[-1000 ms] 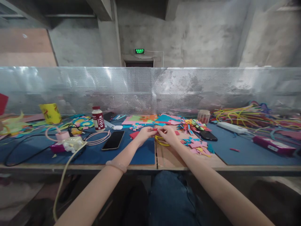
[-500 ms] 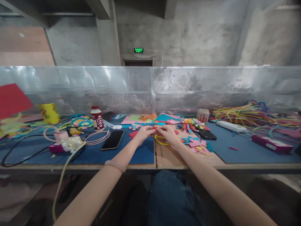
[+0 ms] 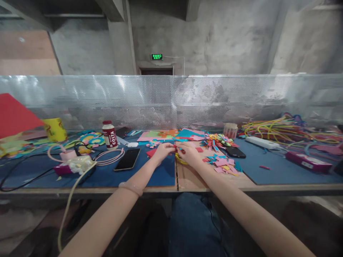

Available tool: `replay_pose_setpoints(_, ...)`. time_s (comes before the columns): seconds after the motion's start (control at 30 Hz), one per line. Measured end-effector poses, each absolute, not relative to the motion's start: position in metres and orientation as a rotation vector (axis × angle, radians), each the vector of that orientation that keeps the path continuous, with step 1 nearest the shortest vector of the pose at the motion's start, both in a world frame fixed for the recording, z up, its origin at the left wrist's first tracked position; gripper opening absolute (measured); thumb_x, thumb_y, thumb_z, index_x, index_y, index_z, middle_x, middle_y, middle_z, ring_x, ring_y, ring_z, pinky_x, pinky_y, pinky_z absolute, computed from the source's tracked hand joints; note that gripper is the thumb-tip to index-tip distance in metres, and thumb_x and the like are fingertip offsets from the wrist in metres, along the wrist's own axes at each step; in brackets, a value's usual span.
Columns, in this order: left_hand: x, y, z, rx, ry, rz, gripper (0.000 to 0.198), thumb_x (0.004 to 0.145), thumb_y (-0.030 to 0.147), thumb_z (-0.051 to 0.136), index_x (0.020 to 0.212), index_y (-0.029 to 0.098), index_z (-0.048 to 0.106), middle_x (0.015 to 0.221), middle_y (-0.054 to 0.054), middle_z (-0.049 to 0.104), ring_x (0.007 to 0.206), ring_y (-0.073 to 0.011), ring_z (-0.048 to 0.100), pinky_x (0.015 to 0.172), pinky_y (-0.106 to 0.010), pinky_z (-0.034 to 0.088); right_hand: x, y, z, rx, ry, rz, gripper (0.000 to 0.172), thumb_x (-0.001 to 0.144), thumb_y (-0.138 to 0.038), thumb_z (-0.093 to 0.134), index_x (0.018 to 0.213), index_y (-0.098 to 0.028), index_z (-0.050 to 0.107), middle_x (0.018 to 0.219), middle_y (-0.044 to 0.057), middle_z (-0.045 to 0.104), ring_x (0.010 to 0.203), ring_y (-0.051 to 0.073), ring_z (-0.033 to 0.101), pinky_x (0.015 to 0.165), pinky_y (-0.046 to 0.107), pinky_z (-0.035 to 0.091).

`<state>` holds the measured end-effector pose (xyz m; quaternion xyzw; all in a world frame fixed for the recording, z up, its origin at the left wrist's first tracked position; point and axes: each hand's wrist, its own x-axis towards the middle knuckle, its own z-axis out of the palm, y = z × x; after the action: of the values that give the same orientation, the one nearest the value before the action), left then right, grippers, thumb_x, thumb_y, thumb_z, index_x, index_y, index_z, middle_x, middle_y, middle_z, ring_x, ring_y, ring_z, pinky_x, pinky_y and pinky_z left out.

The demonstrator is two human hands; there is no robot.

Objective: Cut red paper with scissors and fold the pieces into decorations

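Red paper, a small piece, is held up to the right of the bottle; the left hand has its thumb and fingertips clamped on one side of it, and the right hand pinches it from the other; its exact shape is too small to tell. Working it well likely calls for a light, steady left pinch while the right fingertips press firmly; thin paper could tear if both sides pull. Blue mats cover much of the wooden table, and the bottle stands on one of them; a phone lies near the bottle, on the person's side; paper scraps lie well to its right, past the hands; a yellow cup stands to its left; behind it rise a metal screen and a grey wall with an exit sign.
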<state>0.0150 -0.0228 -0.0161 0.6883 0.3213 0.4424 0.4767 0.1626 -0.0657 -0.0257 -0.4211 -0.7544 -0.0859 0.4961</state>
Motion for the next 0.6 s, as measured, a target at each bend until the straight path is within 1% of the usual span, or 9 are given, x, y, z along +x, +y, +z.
replay_pose_setpoints(0.07,0.0144,-0.0223,-0.0163,1.680,0.812,1.097,0.019,0.058,0.027,0.065,0.072,0.014,0.063,0.073,-0.004,0.064,0.071,-0.0164,0.059,0.060,-0.025,0.043,0.1632,-0.0656,-0.0248,-0.990,-1.825,-0.100,0.024,0.081,-0.026,0.044,0.081,-0.017,0.066,0.085,0.008,0.063,0.080,0.017,0.055,0.075,0.029,0.042)
replay_pose_setpoints(0.17,0.0140,-0.0217,-0.0167,1.681,0.833,1.097,0.021,0.057,0.028,0.066,0.073,0.014,0.064,0.073,-0.005,0.065,0.072,-0.0173,0.059,0.059,-0.025,0.043,0.1670,-0.0638,-0.0221,-0.985,-1.769,0.195,0.027,0.080,-0.033,0.045,0.076,-0.018,0.067,0.076,0.005,0.064,0.074,0.017,0.056,0.068,0.028,0.043)
replay_pose_setpoints(0.27,0.0141,-0.0224,-0.0163,1.695,0.821,1.077,0.023,0.058,0.029,0.066,0.075,0.014,0.064,0.075,-0.006,0.065,0.074,-0.0178,0.059,0.060,-0.025,0.043,0.1703,-0.0618,-0.0210,-0.940,-1.672,0.522,0.027,0.074,-0.039,0.054,0.081,-0.017,0.067,0.075,0.004,0.065,0.071,0.016,0.057,0.065,0.028,0.044)
replay_pose_setpoints(0.33,0.0143,-0.0234,-0.0158,1.704,0.803,1.061,0.024,0.058,0.030,0.066,0.076,0.014,0.065,0.075,-0.006,0.065,0.074,-0.0175,0.059,0.060,-0.025,0.043,0.1709,-0.0610,-0.0217,-0.919,-1.598,0.710,0.030,0.068,-0.041,0.060,0.084,-0.016,0.066,0.073,0.003,0.065,0.068,0.015,0.058,0.063,0.027,0.045)
replay_pose_setpoints(0.4,0.0146,-0.0239,-0.0156,1.724,0.787,1.049,0.024,0.058,0.030,0.067,0.075,0.014,0.065,0.074,-0.005,0.065,0.072,-0.0168,0.059,0.060,-0.025,0.042,0.1709,-0.0605,-0.0227,-0.930,-1.532,0.812,0.033,0.062,-0.042,0.064,0.081,-0.015,0.066,0.068,0.003,0.064,0.063,0.014,0.057,0.059,0.026,0.044)
replay_pose_setpoints(0.5,0.0151,-0.0236,-0.0158,1.753,0.763,1.047,0.026,0.057,0.031,0.068,0.075,0.013,0.064,0.071,-0.004,0.065,0.068,-0.0155,0.058,0.059,-0.024,0.042,0.1712,-0.0607,-0.0227,-0.956,-1.469,0.876,0.035,0.056,-0.040,0.070,0.078,-0.014,0.065,0.063,0.001,0.063,0.057,0.012,0.055,0.055,0.024,0.042)
replay_pose_setpoints(0.6,0.0149,-0.0240,-0.0150,1.733,0.730,1.057,0.026,0.058,0.031,0.068,0.076,0.013,0.065,0.074,-0.005,0.065,0.069,-0.0150,0.057,0.060,-0.024,0.042,0.1721,-0.0630,-0.0202,-0.895,-1.414,1.014,0.037,0.057,-0.040,0.070,0.082,-0.014,0.065,0.067,0.001,0.063,0.060,0.011,0.056,0.059,0.024,0.044)
